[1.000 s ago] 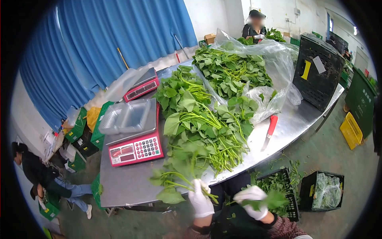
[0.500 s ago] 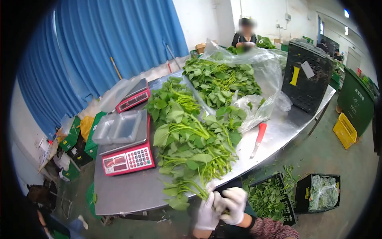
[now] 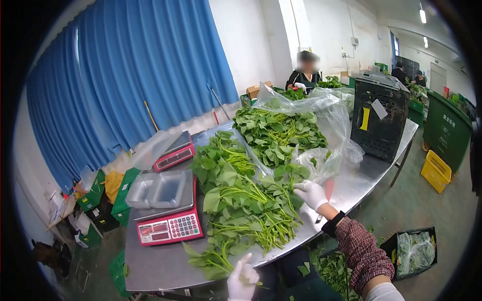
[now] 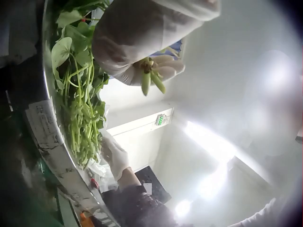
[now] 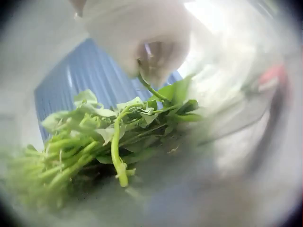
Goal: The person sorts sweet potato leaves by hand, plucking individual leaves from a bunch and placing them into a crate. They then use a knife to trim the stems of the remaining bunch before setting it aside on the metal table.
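White-gloved, the left hand grips a small bunch of leafy stems at the table's near edge; cut stem ends poke out of its fist in the left wrist view. The right hand, also gloved, is at the right side of the big pile of greens. In the right wrist view the fingers of the right hand pinch a thin green stem above the leaves. A red-handled knife lies partly hidden behind the right hand.
Red scales with clear trays stand left on the metal table. Plastic film and a black crate are at the back right. A person works beyond; a crate of wrapped greens is on the floor.
The right hand has left the left hand's side and reached forward and right to the pile. The left hand still holds its bunch. The head view has tilted upward.
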The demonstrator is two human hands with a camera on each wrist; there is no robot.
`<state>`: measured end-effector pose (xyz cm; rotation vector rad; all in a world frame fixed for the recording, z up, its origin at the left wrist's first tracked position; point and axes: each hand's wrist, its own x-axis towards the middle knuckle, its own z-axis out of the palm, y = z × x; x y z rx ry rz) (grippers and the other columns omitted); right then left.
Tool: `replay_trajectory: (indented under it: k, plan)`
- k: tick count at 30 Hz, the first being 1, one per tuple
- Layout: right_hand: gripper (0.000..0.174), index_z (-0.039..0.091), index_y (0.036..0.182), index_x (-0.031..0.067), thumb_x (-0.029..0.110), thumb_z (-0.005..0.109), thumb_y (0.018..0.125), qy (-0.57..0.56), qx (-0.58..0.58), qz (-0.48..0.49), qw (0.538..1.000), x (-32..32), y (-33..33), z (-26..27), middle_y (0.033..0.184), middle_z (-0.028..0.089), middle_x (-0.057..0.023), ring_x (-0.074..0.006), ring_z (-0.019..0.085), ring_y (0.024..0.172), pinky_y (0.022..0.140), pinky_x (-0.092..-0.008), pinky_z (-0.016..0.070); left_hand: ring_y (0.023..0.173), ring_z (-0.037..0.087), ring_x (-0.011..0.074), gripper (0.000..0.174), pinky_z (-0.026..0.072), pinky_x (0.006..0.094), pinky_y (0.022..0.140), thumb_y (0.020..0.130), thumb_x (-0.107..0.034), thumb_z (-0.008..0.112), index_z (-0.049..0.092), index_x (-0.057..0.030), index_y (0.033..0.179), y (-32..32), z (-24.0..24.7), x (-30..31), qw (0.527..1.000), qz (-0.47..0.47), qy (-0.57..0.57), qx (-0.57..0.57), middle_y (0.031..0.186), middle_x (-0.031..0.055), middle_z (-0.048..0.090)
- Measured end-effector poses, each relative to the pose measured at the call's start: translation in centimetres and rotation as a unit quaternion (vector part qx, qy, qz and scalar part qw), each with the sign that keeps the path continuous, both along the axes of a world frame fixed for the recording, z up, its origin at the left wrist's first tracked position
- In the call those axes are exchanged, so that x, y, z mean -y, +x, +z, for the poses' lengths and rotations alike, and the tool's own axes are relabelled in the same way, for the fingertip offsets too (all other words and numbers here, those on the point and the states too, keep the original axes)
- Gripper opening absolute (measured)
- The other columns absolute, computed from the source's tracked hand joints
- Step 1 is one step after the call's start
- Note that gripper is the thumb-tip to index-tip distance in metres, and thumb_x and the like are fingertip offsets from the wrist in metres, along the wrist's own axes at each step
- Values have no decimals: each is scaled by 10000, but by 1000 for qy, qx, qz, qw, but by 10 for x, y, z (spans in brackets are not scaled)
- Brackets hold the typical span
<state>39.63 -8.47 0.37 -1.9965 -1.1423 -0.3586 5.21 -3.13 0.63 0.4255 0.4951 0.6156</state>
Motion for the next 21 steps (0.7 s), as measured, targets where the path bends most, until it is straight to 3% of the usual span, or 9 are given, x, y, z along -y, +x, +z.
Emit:
replay_trajectory:
  k: [1, 5, 6, 7, 8, 10, 11, 16, 21]
  plan:
    - [264, 645, 1068, 62, 128, 641, 812, 82, -87, 103, 988, -5, 4, -3, 865, 642, -82, -190, 620, 734, 663, -281, 489, 444, 350, 75, 344, 304, 192, 399, 974, -163, 385, 484, 35, 1237, 0, -5, -1, 1000, -2, 29, 7, 573, -10, 373]
    - [195, 649, 1031, -16, 13, 554, 863, 310, -298, 100, 897, 24, -57, 23, 872, 653, -61, -117, 606, 770, 715, -237, 479, 525, 469, 102, 337, 383, 194, 440, 956, -176, 439, 503, 43, 1204, 1, -14, -4, 995, 19, 98, -6, 631, 11, 484]
    - [200, 647, 1035, -20, 6, 558, 857, 296, -273, 100, 910, 37, -83, 27, 888, 655, -80, -134, 608, 776, 733, -250, 481, 496, 441, 100, 304, 367, 224, 457, 954, -166, 442, 525, 23, 1177, 6, -17, -3, 992, 32, 115, -35, 658, 27, 521]
    - [213, 647, 1042, -13, -9, 557, 849, 306, -372, 91, 872, 45, -112, 23, 888, 657, -80, -135, 608, 786, 742, -253, 480, 467, 412, 98, 273, 351, 254, 474, 951, -156, 446, 547, 3, 1150, 9, -22, -2, 988, 42, 132, -65, 685, 43, 559]
    - [217, 654, 1031, -7, -17, 564, 833, 293, -338, 126, 886, 57, -139, 27, 872, 659, -82, -139, 613, 801, 750, -258, 480, 571, 488, 122, 276, 389, 266, 546, 944, -140, 461, 536, 8, 1164, 9, -36, -2, 986, 5, 166, -16, 950, 148, 634]
    - [189, 664, 966, -18, -40, 591, 792, 217, -220, 110, 945, 70, -181, 16, 854, 655, -98, -161, 625, 793, 724, -272, 491, 575, 487, 122, 290, 404, 271, 556, 943, -147, 467, 532, 15, 1175, 21, -32, 12, 982, -7, 185, -44, 1018, 178, 635]
    - [173, 663, 943, -22, -52, 611, 781, 244, -318, 174, 899, 72, -198, 0, 868, 650, -102, -177, 625, 783, 731, -271, 490, 592, 493, 122, 308, 416, 272, 571, 943, -161, 474, 529, 26, 1182, 24, -30, 18, 980, -17, 196, -38, 1070, 201, 620]
    - [222, 681, 984, 9, -38, 638, 771, 199, -405, 252, 856, 85, -236, -29, 919, 642, -86, -177, 604, 877, 767, -261, 478, 523, 465, 93, 334, 380, 223, 506, 909, -199, 555, 553, 36, 1147, 15, -27, 25, 979, -58, 190, -54, 852, 105, 644]
    - [292, 651, 1037, 40, 98, 685, 752, 119, -363, 237, 893, 73, -209, -16, 984, 615, -75, -158, 578, 853, 736, -263, 455, 526, 467, 78, 255, 371, 204, 489, 875, -137, 604, 586, 33, 1064, 7, -26, 27, 969, -69, 218, -92, 785, 94, 617]
